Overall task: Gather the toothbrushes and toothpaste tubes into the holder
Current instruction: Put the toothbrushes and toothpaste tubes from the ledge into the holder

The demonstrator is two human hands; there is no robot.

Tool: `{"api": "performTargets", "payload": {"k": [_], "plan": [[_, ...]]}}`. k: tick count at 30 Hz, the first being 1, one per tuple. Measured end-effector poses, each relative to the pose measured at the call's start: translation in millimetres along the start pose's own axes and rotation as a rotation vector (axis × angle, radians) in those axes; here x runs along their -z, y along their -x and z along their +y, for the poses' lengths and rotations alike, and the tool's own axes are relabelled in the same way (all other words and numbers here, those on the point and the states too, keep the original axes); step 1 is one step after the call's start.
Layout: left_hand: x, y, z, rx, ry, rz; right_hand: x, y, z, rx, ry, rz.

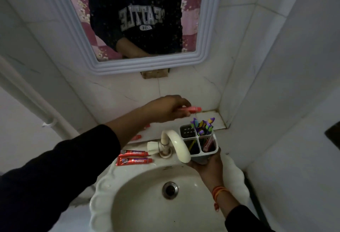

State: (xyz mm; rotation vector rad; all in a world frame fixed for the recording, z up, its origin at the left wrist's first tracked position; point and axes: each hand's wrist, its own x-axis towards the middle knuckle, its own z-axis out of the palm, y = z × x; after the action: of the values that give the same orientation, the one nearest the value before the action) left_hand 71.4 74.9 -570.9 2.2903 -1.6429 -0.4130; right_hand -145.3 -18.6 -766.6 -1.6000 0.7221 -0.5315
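Observation:
My right hand [208,167] grips from below a white holder [215,150] with four compartments, held over the sink's right rim. Several purple toothbrushes [202,126] stand in its back right compartment, and a red tube [208,142] sits in the front right one. My left hand [165,110] is raised above and left of the holder, closed on a red toothpaste tube [191,109] that points right. Two red toothpaste tubes [134,157] lie side by side on the ledge left of the tap. More red tubes [137,137] peek out from under my left forearm.
A cream tap [174,145] curves over the white basin [103,195], right next to the holder. A white-framed mirror [200,47] hangs on the tiled wall above. A narrow tiled shelf [211,116] sits in the back right corner.

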Motion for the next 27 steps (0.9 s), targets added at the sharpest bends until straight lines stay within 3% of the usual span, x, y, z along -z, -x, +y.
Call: {"api": "performTargets", "payload": {"k": [3,10,16,21,24,27], "plan": [[20,-15,42,0.026,-0.225,-0.236,1,2,-12,0.060,0.024,-0.079],[5,-38,105,0.063,-0.510,-0.400,-1,3,-11,0.004,-0.004,0.030],[-24,-34,115,0.090,-0.388,-0.254,0,0,-9,0.062,0.040,0.023],[1,-15,88,0.238,0.097,-0.139,1,-3,-5,0.026,0.006,-0.001],[8,6,54,0.318,0.088,-0.025,0,-3,-5,0.057,-0.007,-0.015],[-1,29,7,0.451,-0.019,-0.043,0,-6,-4,0.076,-0.029,-0.014]]}}
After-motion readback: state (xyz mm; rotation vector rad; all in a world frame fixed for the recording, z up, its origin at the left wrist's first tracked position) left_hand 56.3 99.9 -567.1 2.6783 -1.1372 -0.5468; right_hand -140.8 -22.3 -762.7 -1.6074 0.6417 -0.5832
